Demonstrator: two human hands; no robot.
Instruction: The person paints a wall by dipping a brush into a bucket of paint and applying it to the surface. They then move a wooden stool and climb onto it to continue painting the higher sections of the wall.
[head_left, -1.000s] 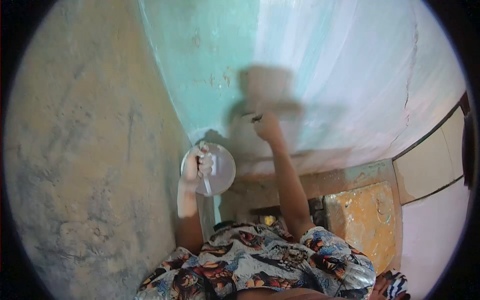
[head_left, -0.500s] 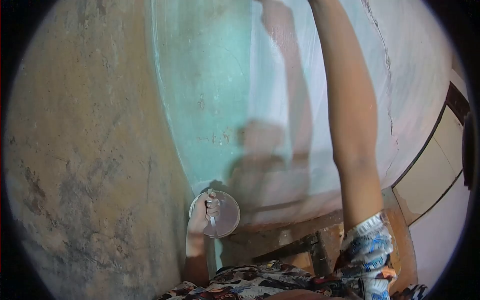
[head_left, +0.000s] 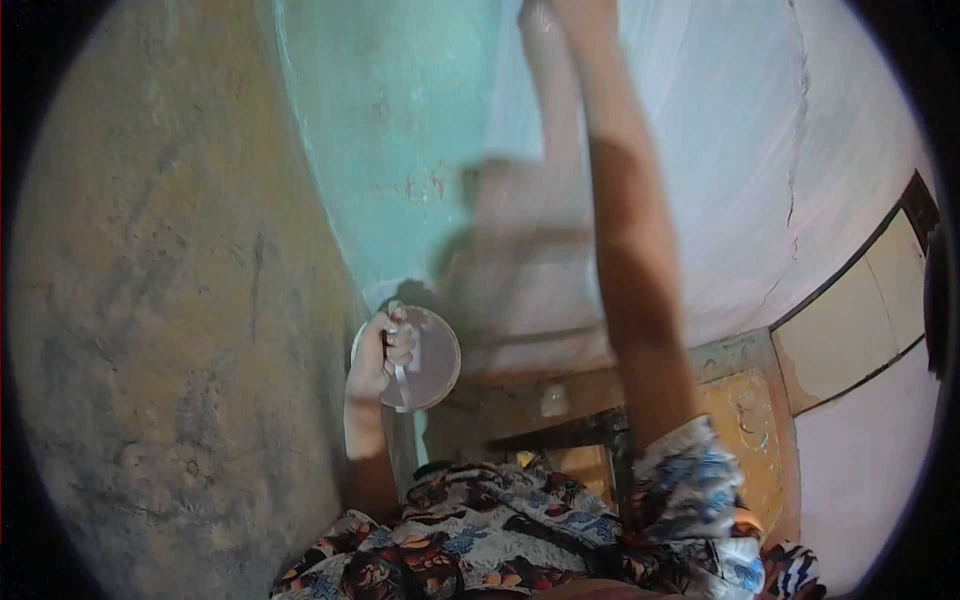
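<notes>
The round pan [head_left: 425, 358] sits low against the corner where the rough tan wall [head_left: 150, 300] meets the turquoise wall [head_left: 420, 130], its open face turned toward the camera; whether anything lies in it is too blurred to tell. The left hand [head_left: 375, 355] is wrapped around its handle. The right arm [head_left: 630, 250] reaches up the wall, the right hand cut off at the top edge, so its grip cannot be told.
</notes>
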